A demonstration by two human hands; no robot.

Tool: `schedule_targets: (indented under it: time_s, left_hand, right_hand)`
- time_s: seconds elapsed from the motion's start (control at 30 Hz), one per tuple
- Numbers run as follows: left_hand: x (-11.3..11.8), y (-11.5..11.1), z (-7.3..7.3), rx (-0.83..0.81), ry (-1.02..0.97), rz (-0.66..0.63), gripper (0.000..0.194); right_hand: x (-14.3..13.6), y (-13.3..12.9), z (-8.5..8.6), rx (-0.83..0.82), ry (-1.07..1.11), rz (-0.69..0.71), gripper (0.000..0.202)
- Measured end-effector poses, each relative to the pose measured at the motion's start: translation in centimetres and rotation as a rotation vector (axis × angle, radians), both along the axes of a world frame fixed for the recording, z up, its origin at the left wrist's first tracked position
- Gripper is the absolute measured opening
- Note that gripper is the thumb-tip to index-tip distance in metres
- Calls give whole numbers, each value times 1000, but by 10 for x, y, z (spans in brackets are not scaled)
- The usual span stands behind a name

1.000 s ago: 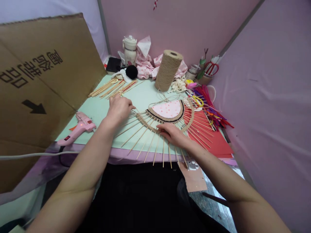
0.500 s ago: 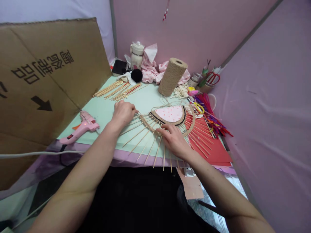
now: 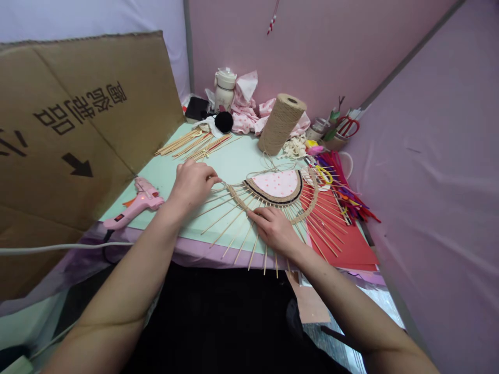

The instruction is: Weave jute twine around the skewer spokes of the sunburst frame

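Plain, deep-black fabric clothing (image 3: 230, 317) spreads across the person's front; both long forearms (image 3: 152, 259), tapering at their far ends, and the hands (image 3: 275, 228) are bare.

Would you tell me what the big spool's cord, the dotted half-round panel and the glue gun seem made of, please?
Cord: probably jute, matt, from its brown, rough look. Dotted panel: likely matt fabric, its print resembling the crumpled cloth behind, possibly paper. Glue gun: apparently smooth moulded plastic, given its even pink.

So since a second ago we've slid our right hand (image 3: 274, 228) left along the outer twine band (image 3: 236, 199), closer to our left hand (image 3: 194, 182), and our view's swung slightly left.
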State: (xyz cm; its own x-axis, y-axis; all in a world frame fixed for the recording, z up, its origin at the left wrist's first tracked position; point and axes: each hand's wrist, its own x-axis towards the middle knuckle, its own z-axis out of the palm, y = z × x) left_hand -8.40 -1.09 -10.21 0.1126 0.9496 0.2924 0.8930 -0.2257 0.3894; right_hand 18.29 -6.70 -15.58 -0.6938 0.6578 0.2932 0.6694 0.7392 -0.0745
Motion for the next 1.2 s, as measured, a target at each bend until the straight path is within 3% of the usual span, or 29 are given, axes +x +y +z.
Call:
schedule_targets:
  time_s: [0.33, 0.7, 1.0, 1.2]
  left_hand:
    - [-23, -35, -4, -5, -106, -62, 17]
    - [-19, -26, -11, 36, -126, -22, 20]
    - [-8, -9, -9, 54, -72, -9, 20]
    - [0, 6, -18, 44, -70, 34, 20]
  right_hand:
    - [1, 0, -3, -51, 54, -17, 38]
    - [6, -2, -5, -141, 175, -60, 37]
    - [-2, -4, 8, -147, -30, -85, 44]
    - [-8, -6, 19, -169, -143, -123, 47]
